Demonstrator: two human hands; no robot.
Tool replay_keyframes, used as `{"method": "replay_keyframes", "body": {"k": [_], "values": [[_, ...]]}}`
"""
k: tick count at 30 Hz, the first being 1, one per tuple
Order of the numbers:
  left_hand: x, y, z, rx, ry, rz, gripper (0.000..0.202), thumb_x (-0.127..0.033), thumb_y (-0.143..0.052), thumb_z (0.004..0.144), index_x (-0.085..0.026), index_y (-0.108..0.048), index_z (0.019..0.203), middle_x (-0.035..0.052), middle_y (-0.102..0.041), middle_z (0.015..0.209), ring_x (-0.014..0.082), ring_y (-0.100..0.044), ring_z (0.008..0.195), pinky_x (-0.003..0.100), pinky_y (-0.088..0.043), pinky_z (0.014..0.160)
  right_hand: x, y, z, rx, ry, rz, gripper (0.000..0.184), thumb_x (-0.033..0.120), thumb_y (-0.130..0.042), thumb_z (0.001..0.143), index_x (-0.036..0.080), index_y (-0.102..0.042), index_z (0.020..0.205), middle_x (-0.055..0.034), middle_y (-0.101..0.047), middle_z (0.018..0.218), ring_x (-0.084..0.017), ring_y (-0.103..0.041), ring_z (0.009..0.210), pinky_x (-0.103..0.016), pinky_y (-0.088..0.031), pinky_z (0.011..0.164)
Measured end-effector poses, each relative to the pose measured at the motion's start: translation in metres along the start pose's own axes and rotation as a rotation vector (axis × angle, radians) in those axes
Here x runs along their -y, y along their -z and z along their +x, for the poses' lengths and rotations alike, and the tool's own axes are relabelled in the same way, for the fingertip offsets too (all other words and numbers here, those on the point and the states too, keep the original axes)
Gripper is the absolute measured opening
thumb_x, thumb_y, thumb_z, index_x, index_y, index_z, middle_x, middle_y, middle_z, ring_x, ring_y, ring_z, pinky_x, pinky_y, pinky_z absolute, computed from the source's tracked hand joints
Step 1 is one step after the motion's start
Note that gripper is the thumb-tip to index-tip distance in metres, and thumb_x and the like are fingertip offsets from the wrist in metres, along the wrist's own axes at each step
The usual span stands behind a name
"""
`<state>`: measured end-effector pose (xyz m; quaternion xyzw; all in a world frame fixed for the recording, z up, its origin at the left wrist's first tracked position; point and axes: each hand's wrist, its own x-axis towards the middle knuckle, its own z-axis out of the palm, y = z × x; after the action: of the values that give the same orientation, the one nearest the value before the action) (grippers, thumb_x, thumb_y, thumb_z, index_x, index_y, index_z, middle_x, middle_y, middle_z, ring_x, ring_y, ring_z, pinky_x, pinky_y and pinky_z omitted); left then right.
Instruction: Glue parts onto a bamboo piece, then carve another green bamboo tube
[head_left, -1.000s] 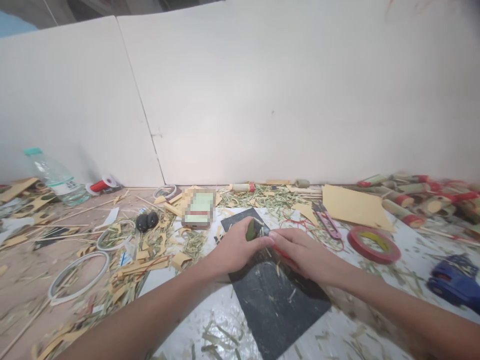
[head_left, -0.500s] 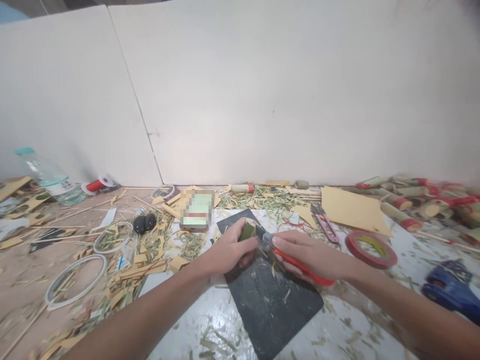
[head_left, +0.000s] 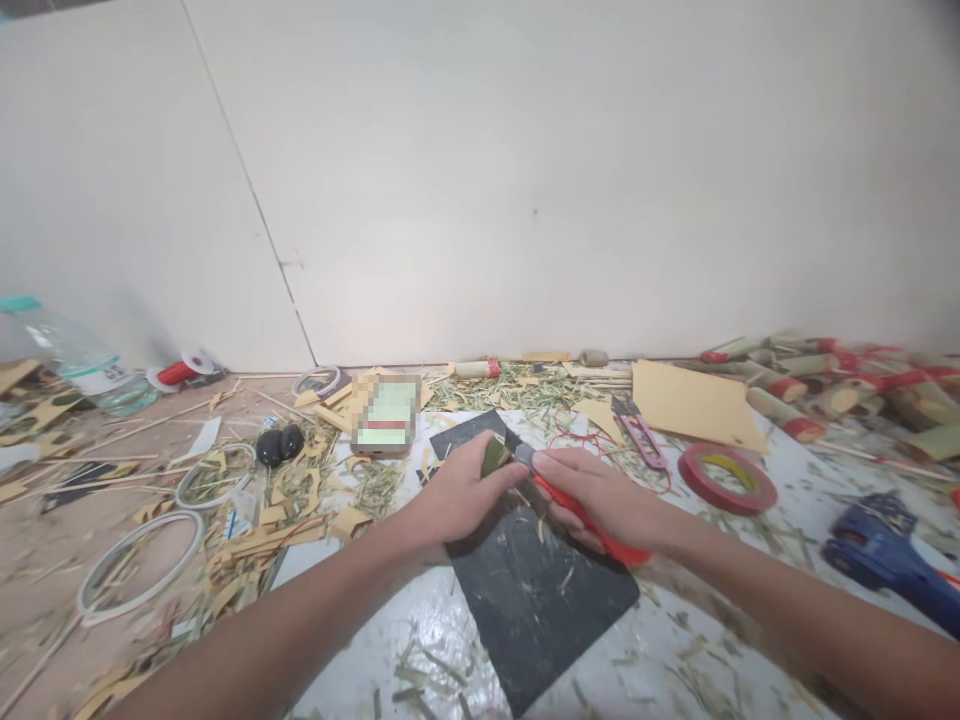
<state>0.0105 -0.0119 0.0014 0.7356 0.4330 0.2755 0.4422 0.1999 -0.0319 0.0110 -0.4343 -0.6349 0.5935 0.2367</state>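
Observation:
My left hand (head_left: 463,492) is closed around a short green piece of bamboo (head_left: 493,456), its thumb reaching toward the knife. In my right hand (head_left: 592,488) is a red-handled knife (head_left: 619,546) with a grey collar. The dark blade (head_left: 513,440) lies against or very close to the bamboo; the exact contact is too small to make out. Both hands are over a black cutting mat (head_left: 544,620) strewn with a few shavings, and the two hands nearly meet at the knife's collar.
Shavings litter the white sheet (head_left: 405,620). A phone (head_left: 388,415), purple snips (head_left: 643,440), a red tape roll (head_left: 694,487) and yellow card (head_left: 694,405) lie around the mat. At right are bamboo pieces (head_left: 784,412) and a blue glue gun (head_left: 874,550); a bottle (head_left: 90,365) stands left.
My left thumb has come up closer to the knife's collar, and the knife has shifted slightly against the bamboo. The whole view has turned a little to the right.

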Motion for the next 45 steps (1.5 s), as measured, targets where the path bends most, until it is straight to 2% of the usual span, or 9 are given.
{"method": "replay_keyframes", "body": {"k": [4,9,12,23,28,32,35,38,45], "values": [[0.000,-0.002,-0.001,-0.005,-0.010,-0.076,0.035,-0.050,-0.055,0.084,-0.020,-0.041,0.076,-0.0054,-0.043,0.064,0.0098,-0.039,0.058,0.023,-0.030,0.055,-0.004,-0.005,-0.001,-0.038,0.044,0.119,0.050,0.062,-0.040,0.089,0.020,-0.040,0.062,0.0088,-0.038,0.041,-0.006,-0.034,0.030,-0.018,-0.027,0.032],[-0.001,0.002,-0.006,0.114,-0.076,-0.131,0.035,-0.045,-0.067,0.076,-0.020,-0.051,0.094,-0.0042,-0.052,0.075,0.0099,-0.045,0.064,0.023,-0.034,0.061,-0.006,-0.004,0.000,0.131,0.014,0.063,0.045,0.059,-0.043,0.089,0.020,-0.042,0.066,0.0097,-0.037,0.041,-0.005,-0.031,0.030,-0.017,-0.026,0.031],[0.000,0.002,-0.005,0.104,-0.109,-0.085,0.033,-0.046,-0.065,0.078,-0.019,-0.055,0.094,-0.0018,-0.056,0.081,0.0125,-0.049,0.072,0.024,-0.036,0.065,-0.007,-0.004,0.000,0.177,0.003,0.041,0.043,0.057,-0.042,0.091,0.020,-0.042,0.068,0.0095,-0.038,0.042,-0.006,-0.031,0.031,-0.017,-0.026,0.030],[0.004,-0.001,-0.003,0.004,-0.068,0.078,0.035,-0.048,-0.066,0.074,-0.017,-0.051,0.081,-0.0024,-0.054,0.075,0.0133,-0.046,0.069,0.024,-0.034,0.059,-0.002,-0.014,-0.005,-0.013,0.028,-0.100,0.045,0.053,-0.040,0.092,0.020,-0.040,0.062,0.0088,-0.036,0.041,-0.005,-0.030,0.031,-0.018,-0.020,0.032],[-0.001,-0.003,-0.003,-0.075,-0.030,0.092,0.037,-0.051,-0.054,0.082,-0.018,-0.043,0.071,-0.0038,-0.046,0.067,0.0112,-0.042,0.062,0.024,-0.030,0.055,-0.009,-0.012,-0.001,-0.104,0.088,0.024,0.051,0.056,-0.035,0.093,0.020,-0.040,0.058,0.0077,-0.037,0.039,-0.006,-0.034,0.031,-0.019,-0.026,0.033],[-0.001,-0.005,-0.006,-0.060,-0.089,0.040,0.029,-0.046,-0.055,0.083,-0.019,-0.045,0.077,-0.0039,-0.048,0.070,0.0115,-0.044,0.065,0.024,-0.033,0.059,-0.007,-0.005,0.001,-0.144,0.120,0.094,0.042,0.057,-0.043,0.090,0.021,-0.043,0.069,0.0090,-0.041,0.043,-0.007,-0.036,0.031,-0.020,-0.029,0.034],[0.001,-0.007,-0.008,-0.074,-0.140,0.072,0.026,-0.042,-0.056,0.084,-0.019,-0.044,0.078,-0.0043,-0.047,0.070,0.0117,-0.043,0.066,0.025,-0.033,0.059,0.004,0.000,0.001,-0.247,0.187,-0.064,0.031,0.050,-0.057,0.083,0.021,-0.049,0.079,0.0096,-0.044,0.043,-0.008,-0.039,0.034,-0.019,-0.032,0.037],[0.001,-0.008,-0.011,-0.084,-0.176,0.136,0.024,-0.037,-0.049,0.087,-0.019,-0.041,0.074,-0.0048,-0.045,0.066,0.0116,-0.042,0.063,0.025,-0.030,0.057,0.015,0.002,-0.002,-0.269,0.142,-0.236,0.027,0.045,-0.061,0.081,0.019,-0.057,0.084,0.0086,-0.044,0.044,-0.009,-0.041,0.037,-0.020,-0.033,0.038],[0.002,-0.010,-0.011,-0.139,-0.234,0.335,0.021,-0.024,-0.049,0.083,-0.020,-0.035,0.068,-0.0044,-0.046,0.064,0.0122,-0.041,0.059,0.026,-0.026,0.055,0.026,0.003,-0.007,-0.334,0.213,-0.558,0.024,0.040,-0.060,0.076,0.017,-0.065,0.071,0.0051,-0.044,0.052,-0.008,-0.037,0.046,-0.021,-0.028,0.043]]}}
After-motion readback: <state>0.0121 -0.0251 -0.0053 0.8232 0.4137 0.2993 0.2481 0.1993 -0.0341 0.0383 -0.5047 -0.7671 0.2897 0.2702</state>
